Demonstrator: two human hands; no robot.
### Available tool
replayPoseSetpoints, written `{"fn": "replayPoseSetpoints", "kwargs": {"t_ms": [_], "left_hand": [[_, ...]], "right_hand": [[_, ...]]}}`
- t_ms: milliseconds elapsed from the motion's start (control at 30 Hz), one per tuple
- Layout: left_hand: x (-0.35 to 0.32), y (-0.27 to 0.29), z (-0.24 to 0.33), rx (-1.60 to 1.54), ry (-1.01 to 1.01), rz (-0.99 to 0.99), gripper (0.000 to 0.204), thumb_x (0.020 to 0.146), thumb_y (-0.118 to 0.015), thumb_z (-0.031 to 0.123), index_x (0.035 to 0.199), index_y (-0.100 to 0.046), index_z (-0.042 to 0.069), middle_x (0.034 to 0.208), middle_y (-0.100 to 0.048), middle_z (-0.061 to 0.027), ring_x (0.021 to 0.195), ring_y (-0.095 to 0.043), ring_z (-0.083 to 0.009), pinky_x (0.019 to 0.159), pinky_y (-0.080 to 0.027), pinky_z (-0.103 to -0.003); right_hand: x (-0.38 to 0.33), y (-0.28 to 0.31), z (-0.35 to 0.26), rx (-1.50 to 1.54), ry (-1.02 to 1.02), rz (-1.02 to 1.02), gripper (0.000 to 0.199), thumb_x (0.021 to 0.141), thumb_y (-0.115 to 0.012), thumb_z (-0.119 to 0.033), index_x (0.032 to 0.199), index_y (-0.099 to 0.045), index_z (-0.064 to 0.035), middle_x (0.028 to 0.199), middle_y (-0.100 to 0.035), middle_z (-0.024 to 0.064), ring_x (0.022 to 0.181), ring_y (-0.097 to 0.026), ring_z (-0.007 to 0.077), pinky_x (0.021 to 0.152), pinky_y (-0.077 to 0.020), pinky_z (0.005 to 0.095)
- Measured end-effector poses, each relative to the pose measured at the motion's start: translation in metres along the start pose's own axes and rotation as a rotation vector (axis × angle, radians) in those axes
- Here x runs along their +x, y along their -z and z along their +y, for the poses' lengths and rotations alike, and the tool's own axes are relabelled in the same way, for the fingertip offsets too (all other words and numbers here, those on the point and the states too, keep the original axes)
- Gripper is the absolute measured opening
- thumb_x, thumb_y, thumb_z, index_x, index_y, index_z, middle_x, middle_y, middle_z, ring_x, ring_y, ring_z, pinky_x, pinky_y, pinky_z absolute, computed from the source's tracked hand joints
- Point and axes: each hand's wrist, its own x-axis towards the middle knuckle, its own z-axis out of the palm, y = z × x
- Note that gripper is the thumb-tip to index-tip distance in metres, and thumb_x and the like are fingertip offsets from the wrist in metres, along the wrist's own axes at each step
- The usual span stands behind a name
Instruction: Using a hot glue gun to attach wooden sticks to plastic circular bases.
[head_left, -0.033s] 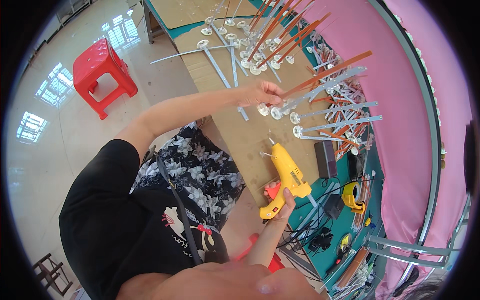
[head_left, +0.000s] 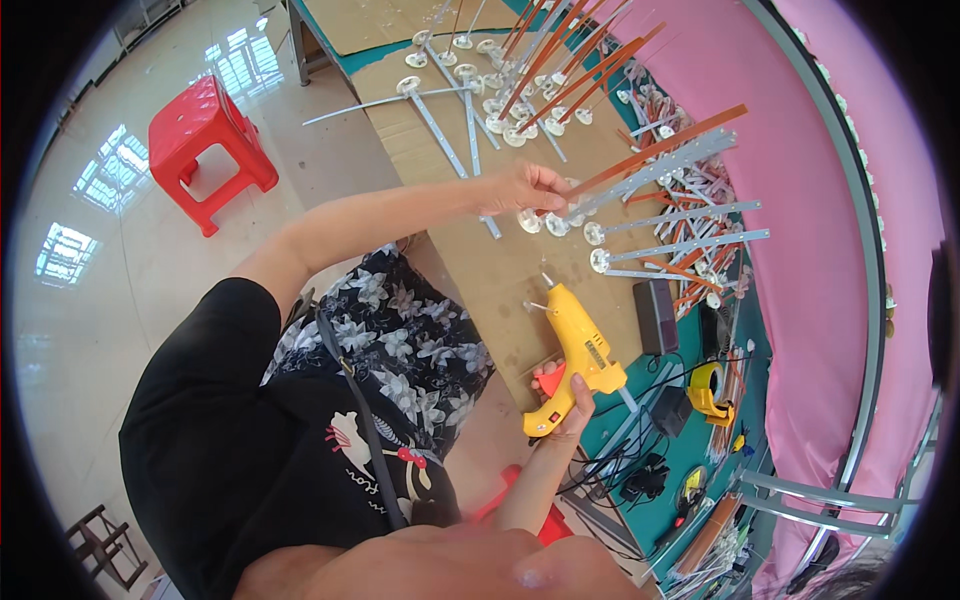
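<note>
My left hand (head_left: 538, 190) reaches across from the left, its thumb and fingers pinched around the lower end of a brown strip (head_left: 665, 146). The strip slants up and to the right. Just below those fingers are clear round discs (head_left: 530, 221), and a grey perforated strip (head_left: 668, 172) runs close beside the brown one. In my right hand (head_left: 574, 412) is a yellow hot glue gun (head_left: 575, 335), with fingers at its red trigger (head_left: 549, 378). Its nozzle points up toward the discs without touching them. A translucent glue stick (head_left: 628, 399) protrudes from its rear.
Brown and grey strips with disc bases stand on the cardboard (head_left: 490, 300) at the far side. A heap of strips (head_left: 700, 255) lies along the pink cloth (head_left: 815, 350). Nearby are a black box (head_left: 655, 316), cables and yellow tape (head_left: 706, 392). A red stool (head_left: 205, 140) stands left.
The whole view has shifted very slightly. Both hands keep the same holds, with the brown strip and the glue gun in nearly the same places.
</note>
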Motion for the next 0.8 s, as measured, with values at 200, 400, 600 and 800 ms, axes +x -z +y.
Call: {"fn": "replayPoseSetpoints", "kwargs": {"t_ms": [200, 400, 600, 800], "left_hand": [[-0.01, -0.028, -0.007, 0.081, 0.059, 0.058, 0.021, 0.086, -0.06, 0.015, 0.102, -0.061, 0.002, 0.091, -0.064, -0.0043, 0.073, -0.054, -0.0066, 0.061, -0.044, -0.021], [-0.021, -0.05, 0.008, 0.2, 0.04, 0.16, 0.021, 0.087, -0.058, 0.014, 0.102, -0.062, -0.001, 0.091, -0.064, -0.0064, 0.077, -0.056, -0.0086, 0.06, -0.045, -0.023], [-0.024, -0.06, -0.001, 0.293, 0.021, 0.191, 0.022, 0.087, -0.059, 0.014, 0.102, -0.062, 0.0, 0.087, -0.064, -0.0045, 0.074, -0.056, -0.0082, 0.06, -0.046, -0.024], [-0.031, -0.067, 0.019, 0.413, 0.065, 0.132, 0.021, 0.084, -0.061, 0.013, 0.101, -0.062, 0.001, 0.082, -0.062, -0.0037, 0.068, -0.056, -0.0079, 0.063, -0.048, -0.026]], "right_hand": [[0.0, 0.0, -0.001, -0.034, 0.017, -0.023, 0.036, 0.078, -0.059, -0.026, 0.098, -0.051, 0.0033, 0.086, -0.055, 0.0152, 0.083, -0.055, 0.0295, 0.066, -0.0519, 0.0337], [-0.012, -0.023, -0.007, -0.187, 0.106, 0.017, 0.034, 0.078, -0.06, -0.021, 0.099, -0.051, 0.0034, 0.084, -0.057, 0.0161, 0.08, -0.057, 0.0311, 0.062, -0.051, 0.0348], [-0.016, -0.035, -0.007, -0.336, 0.151, 0.088, 0.036, 0.079, -0.063, -0.011, 0.109, -0.049, 0.0029, 0.087, -0.061, 0.0146, 0.082, -0.062, 0.0268, 0.065, -0.0524, 0.0329], [-0.019, -0.041, -0.003, -0.546, 0.109, 0.132, 0.036, 0.079, -0.065, -0.009, 0.11, -0.048, 0.0004, 0.088, -0.062, 0.0112, 0.082, -0.062, 0.0228, 0.069, -0.0525, 0.032]]}}
